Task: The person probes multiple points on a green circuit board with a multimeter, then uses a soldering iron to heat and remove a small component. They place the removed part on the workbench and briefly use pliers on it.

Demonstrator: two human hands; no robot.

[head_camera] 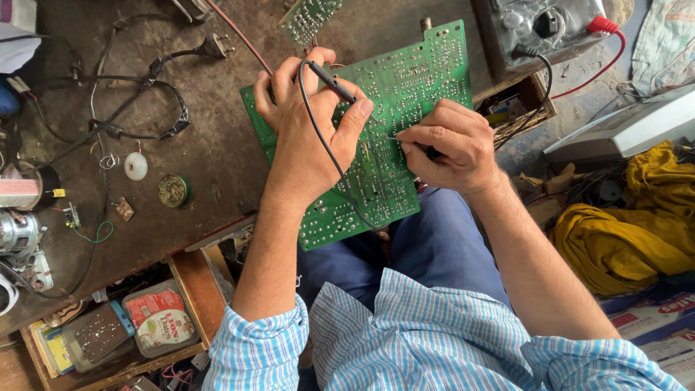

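Gripping a black probe (334,81), our left hand (308,137) steadies the green circuit board (405,94), dotted with silver solder; our right hand (449,145) pinches another probe against it.

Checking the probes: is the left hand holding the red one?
No, the left hand holds a black probe against the green circuit board.

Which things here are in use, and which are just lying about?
In use: left hand holding green circuit board and black probe; right hand pressing second probe; multimeter.
Lying about: solder tin, motor, yellow cloth, plug.
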